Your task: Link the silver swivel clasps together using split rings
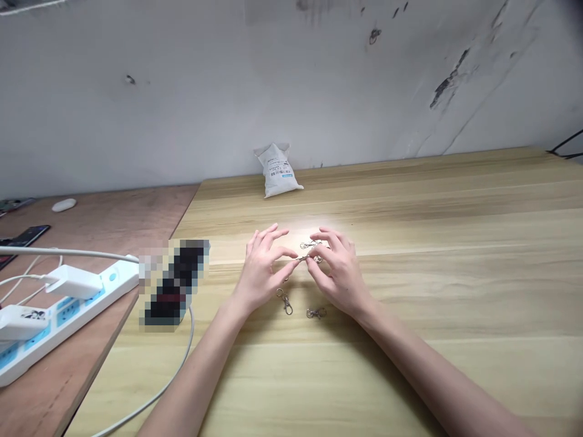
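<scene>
Thumb and forefinger of my left hand [264,267] pinch one end of a small metal swivel clasp [302,258]. The other end sits between the thumb and forefinger of my right hand [337,270], so both hands hold it just over the table. Behind the right fingertips lies another silver clasp [308,245], partly covered by the fingers. Nearer to me, a lobster-type clasp with a ring [286,302] rests below the left hand. One more clasp [316,313] lies below the right hand.
A white labelled plastic packet [279,173] stands at the back by the wall. Left of my arm lies a pixelated dark object [175,285] with a white cable [190,340]. On the brown table at left is a power strip [116,282] with plugged-in chargers [75,282].
</scene>
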{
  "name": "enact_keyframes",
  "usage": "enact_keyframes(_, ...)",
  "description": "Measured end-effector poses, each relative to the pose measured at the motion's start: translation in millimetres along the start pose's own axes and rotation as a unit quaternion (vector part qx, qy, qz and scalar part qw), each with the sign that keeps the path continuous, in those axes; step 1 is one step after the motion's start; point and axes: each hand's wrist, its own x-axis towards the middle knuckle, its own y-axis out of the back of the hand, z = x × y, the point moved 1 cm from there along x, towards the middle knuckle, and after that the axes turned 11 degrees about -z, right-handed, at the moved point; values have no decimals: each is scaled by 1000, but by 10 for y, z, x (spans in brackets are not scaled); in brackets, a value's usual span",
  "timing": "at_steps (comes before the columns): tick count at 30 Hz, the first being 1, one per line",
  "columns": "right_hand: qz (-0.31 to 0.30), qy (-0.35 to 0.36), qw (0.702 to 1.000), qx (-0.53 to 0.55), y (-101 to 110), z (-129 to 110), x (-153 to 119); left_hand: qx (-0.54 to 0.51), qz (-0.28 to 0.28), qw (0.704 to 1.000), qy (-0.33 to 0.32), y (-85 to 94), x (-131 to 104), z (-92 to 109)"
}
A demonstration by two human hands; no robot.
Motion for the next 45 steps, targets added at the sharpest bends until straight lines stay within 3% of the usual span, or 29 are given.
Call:
enact_keyframes(7, -23, 11, 1000, -18, 35, -21, 9, 23, -51, 998, -29, 4, 3, -17)
enact_keyframes(14, -24, -31, 999, 23, 72, 56, 31, -5, -18, 999, -33, 18, 13, -25)
enact_keyframes(23, -64, 35, 993, -96, 13, -12, -11, 71, -21, 996, -44, -14, 18, -46)
enact_keyframes(27, -73, 47, 990, -107, 19, -31, -13, 94, -50, 993, -56, -28, 18, -40)
enact_keyframes(30, -62, 47, 992, -96, 35, -5, 1, 94, -53, 992, -61, -6, 17, -42)
enact_keyframes(36, -37, -7, 999, 2, 82, 116, 34, 33, -7, 998, -47, 65, 19, -39)
enact_keyframes(45, -60, 68, 991, -102, 90, 45, 18, 85, -25, 994, -67, 16, 13, -48)
